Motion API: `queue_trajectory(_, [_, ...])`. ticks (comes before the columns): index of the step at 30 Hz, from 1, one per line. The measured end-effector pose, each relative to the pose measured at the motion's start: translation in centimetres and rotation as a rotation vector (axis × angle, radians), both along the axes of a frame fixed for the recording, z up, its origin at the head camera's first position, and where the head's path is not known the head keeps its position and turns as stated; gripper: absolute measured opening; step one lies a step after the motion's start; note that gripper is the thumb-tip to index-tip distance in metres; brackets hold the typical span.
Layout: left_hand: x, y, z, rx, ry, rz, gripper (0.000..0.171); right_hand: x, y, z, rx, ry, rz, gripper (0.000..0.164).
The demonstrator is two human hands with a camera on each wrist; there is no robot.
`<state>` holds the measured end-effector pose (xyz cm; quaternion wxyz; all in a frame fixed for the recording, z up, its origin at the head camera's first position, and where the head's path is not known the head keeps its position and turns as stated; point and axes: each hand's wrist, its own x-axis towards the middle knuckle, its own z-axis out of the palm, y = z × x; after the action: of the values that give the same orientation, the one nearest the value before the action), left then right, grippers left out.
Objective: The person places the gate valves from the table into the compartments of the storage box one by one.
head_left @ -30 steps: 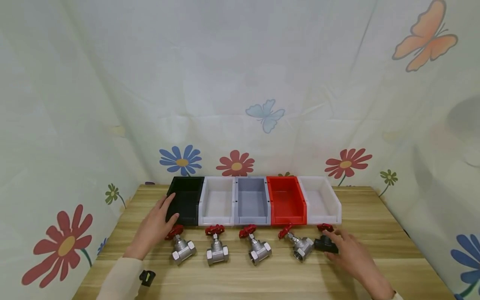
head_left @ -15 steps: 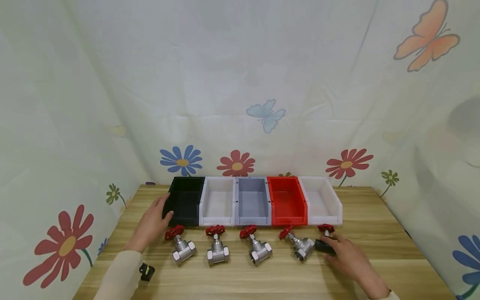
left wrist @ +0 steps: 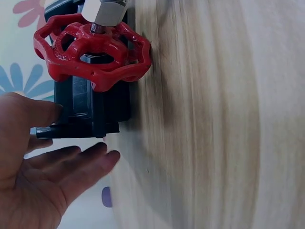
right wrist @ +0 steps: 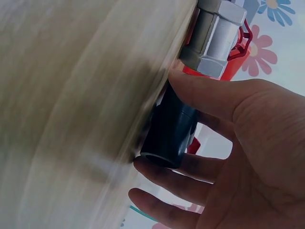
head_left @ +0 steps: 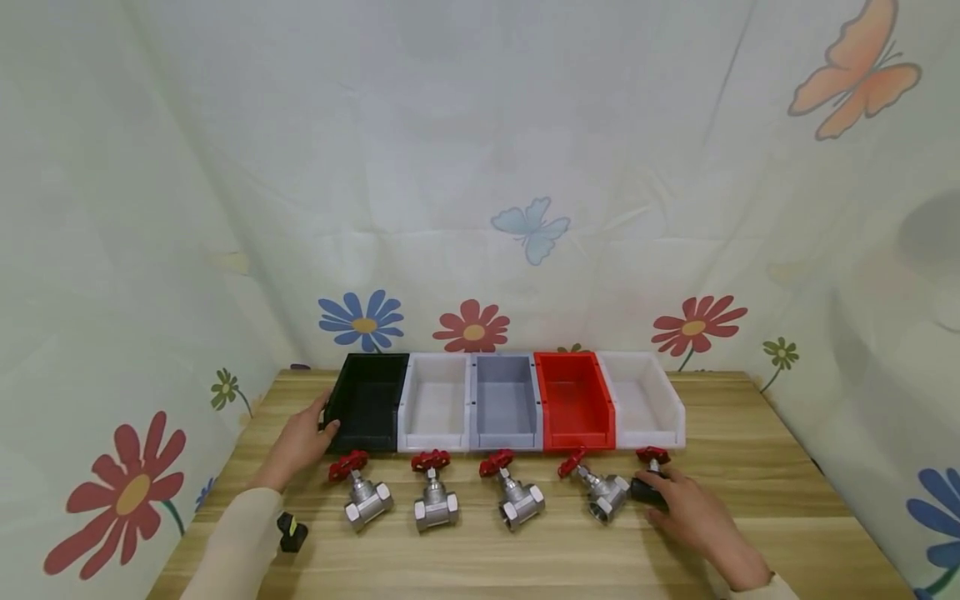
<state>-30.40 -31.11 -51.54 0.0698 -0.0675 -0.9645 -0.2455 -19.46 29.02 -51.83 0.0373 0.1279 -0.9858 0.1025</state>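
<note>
My left hand (head_left: pixel 298 442) is at the left wall of the black bin (head_left: pixel 363 412). In the left wrist view its thumb touches the bin's edge, and the other fingers reach out straight along the outer side. My right hand (head_left: pixel 693 508) grips a black valve (right wrist: pixel 169 126) with a red handwheel (head_left: pixel 652 455), thumb at one end of its tubular body and fingers curled at the other. Part of that valve is hidden by the hand. Several silver valves with red handwheels, such as the leftmost silver valve (head_left: pixel 367 504), lie in a row before the bins.
Right of the black bin stand a white bin (head_left: pixel 437 440), a grey bin (head_left: pixel 506 440), a red bin (head_left: pixel 577 440) and another white bin (head_left: pixel 651 437), side by side. A small black object (head_left: pixel 291 533) shows by the left sleeve. A flowered curtain (head_left: pixel 480 167) hangs behind the wooden table (head_left: pixel 480 567).
My left hand has drawn back from over the black bin's edge to its outer left side. The right fingers have closed in round the black valve, which tilts slightly.
</note>
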Motion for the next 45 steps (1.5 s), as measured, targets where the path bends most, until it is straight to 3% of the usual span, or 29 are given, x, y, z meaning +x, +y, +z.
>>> queue_trajectory(14, [0.0,0.2,-0.4,0.026,0.038,0.008,0.059,-0.7,-0.1,-0.6,-0.019,0.060,-0.016,0.044])
queue_trajectory(26, [0.1,0.5,-0.2,0.042,0.003,0.039,0.058,-0.5,0.3,-0.6,-0.019,0.085,-0.007,0.041])
queue_trajectory(45, [0.4,0.6,-0.3,0.020,0.048,0.061,0.057,-0.6,0.5,2.9,-0.038,0.138,0.053,0.042])
